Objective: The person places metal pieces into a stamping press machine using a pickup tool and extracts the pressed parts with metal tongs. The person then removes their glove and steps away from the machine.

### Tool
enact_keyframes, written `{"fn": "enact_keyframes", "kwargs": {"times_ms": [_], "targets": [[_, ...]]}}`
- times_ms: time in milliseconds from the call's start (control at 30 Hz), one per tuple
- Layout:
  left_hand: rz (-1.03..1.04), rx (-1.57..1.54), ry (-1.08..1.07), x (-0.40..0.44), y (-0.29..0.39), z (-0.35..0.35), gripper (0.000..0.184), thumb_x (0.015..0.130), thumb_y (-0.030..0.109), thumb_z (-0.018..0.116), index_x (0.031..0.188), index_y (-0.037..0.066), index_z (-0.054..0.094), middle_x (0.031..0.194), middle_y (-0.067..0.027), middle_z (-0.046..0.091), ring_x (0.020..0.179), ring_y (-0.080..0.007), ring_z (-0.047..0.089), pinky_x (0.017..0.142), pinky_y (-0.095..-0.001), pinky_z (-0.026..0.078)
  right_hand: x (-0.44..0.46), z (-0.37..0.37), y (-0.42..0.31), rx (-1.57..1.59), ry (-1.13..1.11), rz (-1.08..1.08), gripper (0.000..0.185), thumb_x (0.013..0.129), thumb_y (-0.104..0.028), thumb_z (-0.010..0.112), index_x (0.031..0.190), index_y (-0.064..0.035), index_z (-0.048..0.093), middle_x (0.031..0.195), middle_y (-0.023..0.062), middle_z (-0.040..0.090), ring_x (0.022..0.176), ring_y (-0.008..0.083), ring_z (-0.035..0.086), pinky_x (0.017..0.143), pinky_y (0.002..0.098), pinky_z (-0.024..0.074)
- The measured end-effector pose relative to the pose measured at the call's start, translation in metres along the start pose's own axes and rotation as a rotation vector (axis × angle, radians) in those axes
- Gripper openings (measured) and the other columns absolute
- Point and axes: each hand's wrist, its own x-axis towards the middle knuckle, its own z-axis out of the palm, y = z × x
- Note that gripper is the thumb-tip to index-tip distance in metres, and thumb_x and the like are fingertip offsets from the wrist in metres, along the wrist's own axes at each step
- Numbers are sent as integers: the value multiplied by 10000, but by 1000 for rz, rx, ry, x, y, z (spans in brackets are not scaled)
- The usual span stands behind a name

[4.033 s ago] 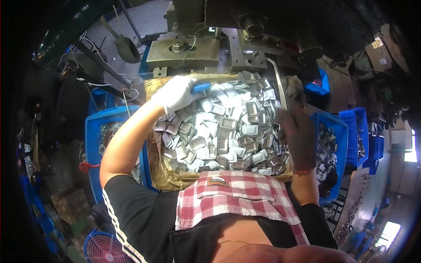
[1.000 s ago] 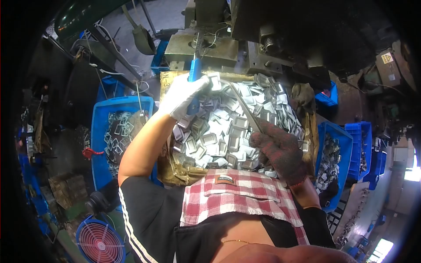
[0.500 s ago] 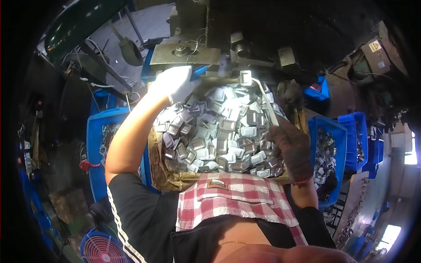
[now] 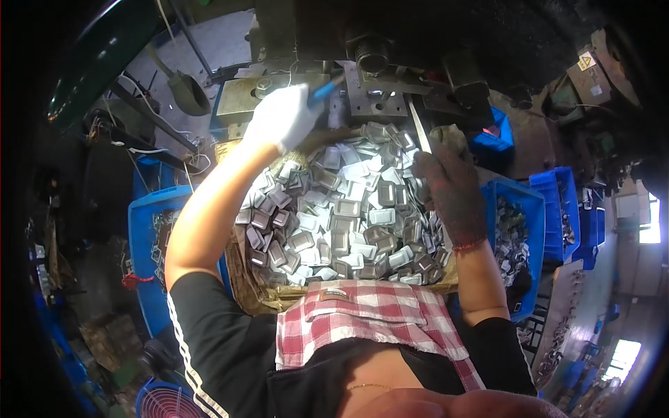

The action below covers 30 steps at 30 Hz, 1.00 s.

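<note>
My left hand (image 4: 282,118), in a white glove, is closed around a slim tool with a blue handle (image 4: 324,90), held at the left of the press die (image 4: 376,103). What the tool's far end is, I cannot make out. My right hand (image 4: 454,195), in a dark glove, grips a long, thin metal strip-like tool (image 4: 419,125) whose tip reaches the right side of the die. No part shows clearly at that tip. Below both hands lies a heap of small rectangular metal pieces (image 4: 346,208) with raised rims.
Cardboard (image 4: 244,279) lines the edge around the heap. A blue bin (image 4: 139,240) stands at left and another blue bin (image 4: 533,272) with metal pieces at right. The dark press body (image 4: 446,35) overhangs the die. A fan (image 4: 171,400) is at lower left.
My right hand has moved forward, carrying the metal tool's tip to the die. The rectangular piece formerly at its tip no longer shows there. My left hand still holds the blue-handled tool by the die.
</note>
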Motion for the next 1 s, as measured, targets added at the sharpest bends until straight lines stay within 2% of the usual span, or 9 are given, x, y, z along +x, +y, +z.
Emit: {"fn": "enact_keyframes", "kwargs": {"times_ms": [100, 167, 233, 400, 467, 533, 600, 700, 1000], "targets": [[251, -163, -85, -45, -4, 9, 305, 865, 331, 744, 1025, 73, 718, 974, -172, 688, 920, -345, 689, 820, -437, 541, 15, 5, 13, -131, -37, -195, 273, 916, -170, 656, 1168, -70, 688, 821, 31, 653, 598, 64, 584, 504, 232, 448], [247, -208, -342, -66, 3, 9, 312, 869, 310, 748, 1112, 116, 724, 1084, -156, 648, 990, -316, 671, 844, -413, 538, 9, 13, 3, -130, -35, -91, 282, 915, -186, 672, 1166, -59, 695, 875, 28, 664, 638, 69, 602, 551, 229, 475], [291, -127, -227, -79, 2, 23, 299, 896, 323, 716, 1122, 127, 727, 1070, -140, 668, 984, -299, 683, 855, -412, 538, 8, 16, 6, -132, -57, -74, 295, 914, -203, 684, 1171, -60, 699, 926, 23, 670, 664, 75, 614, 584, 226, 494], [-5, -440, -241, -82, -5, 20, 297, 915, 310, 704, 1120, 94, 699, 954, -98, 702, 883, -235, 691, 822, -356, 535, 3, 14, -6, -290, -1, -12, 329, 920, -213, 686, 1226, -93, 682, 1059, 24, 670, 698, 89, 623, 591, 232, 506], [-183, -664, -242, -77, -17, 17, 302, 910, 274, 719, 1123, 64, 682, 889, -64, 710, 823, -179, 685, 793, -320, 533, 18, -3, 41, -659, 203, -545, 355, 932, -213, 675, 1268, -100, 652, 889, 89, 663, 664, 143, 629, 592, 305, 503], [-241, -913, -199, -77, -25, 12, 278, 898, 232, 720, 1087, 33, 676, 887, -55, 700, 816, -148, 665, 772, -309, 528, 13, -3, 35, -587, 222, -549, 368, 941, -209, 670, 1293, -107, 640, 807, 112, 664, 647, 151, 624, 588, 328, 498], [-245, -1004, -95, -75, -37, 18, 239, 884, 186, 712, 1030, 3, 662, 886, -60, 689, 795, -137, 646, 754, -297, 518, -18, -13, 9, -108, 40, -18, 368, 946, -201, 673, 1303, -114, 646, 814, 95, 674, 646, 112, 608, 578, 303, 489], [-294, -1116, -132, -75, -40, 23, 246, 880, 195, 722, 1028, 10, 659, 900, -62, 690, 797, -140, 649, 764, -298, 520, -49, -14, 5, -84, -167, 144, 369, 955, -181, 670, 1318, -115, 652, 820, 37, 681, 630, 47, 550, 556, 251, 460], [-305, -1307, -220, -74, -29, 20, 321, 867, 223, 738, 1101, 16, 663, 924, -73, 712, 828, -135, 655, 764, -295, 525, -68, 7, 7, 100, -451, 94, 432, 960, -173, 699, 1357, -32, 602, 995, 74, 739, 764, 65, 629, 669, 251, 520]]}}
